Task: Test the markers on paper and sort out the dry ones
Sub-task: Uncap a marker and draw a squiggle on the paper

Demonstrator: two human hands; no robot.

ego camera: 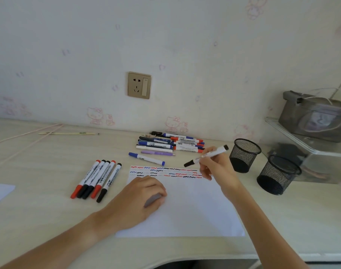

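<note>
A white sheet of paper (195, 206) lies on the desk, with rows of red, blue and black squiggles (165, 172) along its top. My right hand (216, 167) holds a capped black marker (206, 155) just above the paper's top right corner. My left hand (144, 193) rests palm down on the paper's left part, fingers loosely curled. A row of several red and black markers (96, 178) lies left of the paper. A pile of mixed markers and pens (169, 143) sits by the wall, and a single blue marker (146, 158) lies in front of it.
Two black mesh pen cups (243, 155) (278, 174) stand at the right. Behind them a clear shelf (309, 146) carries a grey pouch (315, 117). A wall socket (139, 85) is above the desk. Chopsticks (67, 133) lie far left; another paper (0, 193) shows at the left edge.
</note>
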